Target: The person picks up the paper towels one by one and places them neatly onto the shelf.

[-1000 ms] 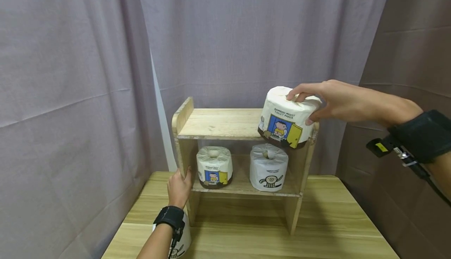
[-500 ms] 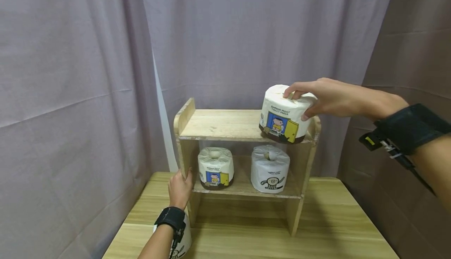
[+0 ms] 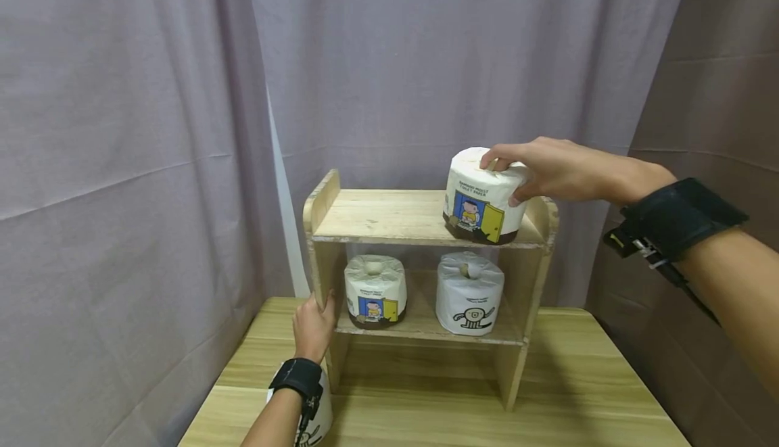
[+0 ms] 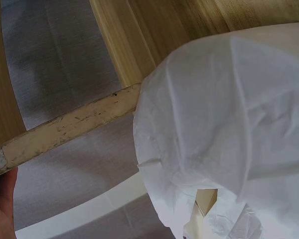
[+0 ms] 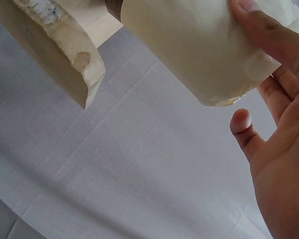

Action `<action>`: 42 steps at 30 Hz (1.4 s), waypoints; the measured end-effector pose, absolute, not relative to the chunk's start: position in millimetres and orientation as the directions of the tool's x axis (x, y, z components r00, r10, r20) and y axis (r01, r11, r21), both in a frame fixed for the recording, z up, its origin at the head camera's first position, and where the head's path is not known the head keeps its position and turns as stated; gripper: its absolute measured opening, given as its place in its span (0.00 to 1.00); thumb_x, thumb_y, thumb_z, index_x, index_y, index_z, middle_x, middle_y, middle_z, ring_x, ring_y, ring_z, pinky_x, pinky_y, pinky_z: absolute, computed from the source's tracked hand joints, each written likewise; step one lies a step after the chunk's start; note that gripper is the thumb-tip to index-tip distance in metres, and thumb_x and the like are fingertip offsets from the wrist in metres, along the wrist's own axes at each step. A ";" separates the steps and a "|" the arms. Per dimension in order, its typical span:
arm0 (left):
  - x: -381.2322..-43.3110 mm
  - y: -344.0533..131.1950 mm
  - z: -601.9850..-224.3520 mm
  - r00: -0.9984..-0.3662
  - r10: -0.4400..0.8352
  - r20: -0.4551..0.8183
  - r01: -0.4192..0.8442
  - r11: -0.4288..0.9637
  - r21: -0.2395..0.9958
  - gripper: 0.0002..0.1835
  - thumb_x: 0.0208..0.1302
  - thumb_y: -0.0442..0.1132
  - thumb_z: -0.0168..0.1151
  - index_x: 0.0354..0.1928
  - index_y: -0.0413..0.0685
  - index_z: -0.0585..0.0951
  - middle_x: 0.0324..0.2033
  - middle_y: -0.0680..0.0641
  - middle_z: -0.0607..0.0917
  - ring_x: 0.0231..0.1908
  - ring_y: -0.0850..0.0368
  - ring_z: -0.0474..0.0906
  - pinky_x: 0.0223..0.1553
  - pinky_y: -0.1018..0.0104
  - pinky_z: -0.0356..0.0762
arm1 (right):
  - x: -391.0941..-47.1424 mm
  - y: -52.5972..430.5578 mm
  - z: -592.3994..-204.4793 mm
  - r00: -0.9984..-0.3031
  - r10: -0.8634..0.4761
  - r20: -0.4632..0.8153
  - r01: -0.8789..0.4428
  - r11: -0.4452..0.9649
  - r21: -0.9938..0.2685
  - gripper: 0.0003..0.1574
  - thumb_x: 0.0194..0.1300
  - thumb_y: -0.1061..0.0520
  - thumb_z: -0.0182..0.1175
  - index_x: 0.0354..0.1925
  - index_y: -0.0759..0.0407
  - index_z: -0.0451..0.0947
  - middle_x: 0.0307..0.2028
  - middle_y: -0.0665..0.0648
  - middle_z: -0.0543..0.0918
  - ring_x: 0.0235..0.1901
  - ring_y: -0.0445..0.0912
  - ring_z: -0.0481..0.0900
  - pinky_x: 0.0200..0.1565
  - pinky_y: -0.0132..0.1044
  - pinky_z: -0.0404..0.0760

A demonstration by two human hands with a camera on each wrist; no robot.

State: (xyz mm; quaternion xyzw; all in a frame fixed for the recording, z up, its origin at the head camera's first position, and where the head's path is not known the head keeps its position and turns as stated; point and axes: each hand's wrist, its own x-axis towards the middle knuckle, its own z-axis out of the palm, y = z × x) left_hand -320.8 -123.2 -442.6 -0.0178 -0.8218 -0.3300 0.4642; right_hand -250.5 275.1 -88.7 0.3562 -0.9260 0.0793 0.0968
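Note:
At the right end of the wooden shelf unit (image 3: 389, 214), my right hand (image 3: 556, 168) grips a wrapped toilet roll (image 3: 481, 197), fingers at its core hole and thumb on its side. The roll stands upright over the top board; whether its base touches the board I cannot tell. The right wrist view shows the thumb pressed to its cream wrapper (image 5: 189, 45). My left hand (image 3: 312, 332) holds the unit's left side panel by its front edge. Beneath that wrist, a white-wrapped roll (image 3: 322, 414) stands on the table, partly hidden by the forearm; it looms large in the left wrist view.
On the middle board sit a cream roll with a coloured print (image 3: 375, 291) at left and a white roll (image 3: 470, 295) at right. The unit stands on a wooden table (image 3: 426, 427). Grey curtains (image 3: 438, 61) hang behind and at both sides.
My right hand has moved the roll leftward and inward, from tilted over the right side panel to upright over the top board. The left hand keeps its hold on the panel.

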 end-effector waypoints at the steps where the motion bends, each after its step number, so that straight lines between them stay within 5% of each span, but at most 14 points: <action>1: -321.1 -123.0 -442.8 -0.567 -0.275 0.777 0.338 0.782 0.523 0.13 0.64 0.47 0.63 0.28 0.45 0.79 0.22 0.39 0.84 0.25 0.35 0.81 0.26 0.42 0.72 | -251.5 275.3 -88.6 -0.732 -0.638 0.240 -0.669 0.739 -0.075 0.39 0.51 0.59 0.72 0.60 0.45 0.69 0.55 0.55 0.80 0.46 0.47 0.79 0.43 0.47 0.76; 14: -319.2 -122.2 -442.6 -0.562 -0.275 0.780 0.338 0.785 0.520 0.13 0.64 0.46 0.62 0.31 0.43 0.80 0.23 0.39 0.84 0.26 0.35 0.81 0.26 0.41 0.72 | -266.3 268.8 -93.6 -0.728 -0.631 0.266 -0.671 0.735 -0.093 0.37 0.54 0.61 0.70 0.61 0.49 0.69 0.53 0.51 0.80 0.51 0.49 0.76 0.49 0.50 0.73; 25: -314.2 -123.5 -446.1 -0.566 -0.283 0.774 0.327 0.785 0.526 0.12 0.63 0.47 0.63 0.31 0.44 0.81 0.24 0.39 0.85 0.26 0.34 0.81 0.26 0.41 0.72 | -270.5 266.3 -106.6 -0.679 -0.683 0.268 -0.723 0.685 -0.090 0.38 0.58 0.66 0.65 0.66 0.61 0.66 0.63 0.65 0.71 0.63 0.59 0.67 0.60 0.57 0.66; 35: -314.1 -127.6 -445.6 -0.555 -0.287 0.780 0.324 0.790 0.521 0.13 0.64 0.48 0.62 0.29 0.45 0.80 0.24 0.38 0.85 0.26 0.34 0.81 0.25 0.41 0.71 | -270.5 276.4 -105.0 -0.630 -0.683 0.369 -0.755 0.651 -0.083 0.43 0.54 0.68 0.65 0.67 0.57 0.65 0.66 0.60 0.67 0.67 0.58 0.55 0.62 0.63 0.57; 42: -312.1 -130.3 -445.2 -0.558 -0.284 0.780 0.327 0.789 0.521 0.13 0.64 0.47 0.62 0.28 0.45 0.79 0.23 0.38 0.84 0.26 0.34 0.81 0.25 0.42 0.71 | -278.2 285.8 -106.6 -0.635 -0.680 0.365 -0.760 0.634 -0.141 0.30 0.65 0.65 0.55 0.64 0.50 0.70 0.66 0.55 0.69 0.66 0.54 0.58 0.62 0.62 0.55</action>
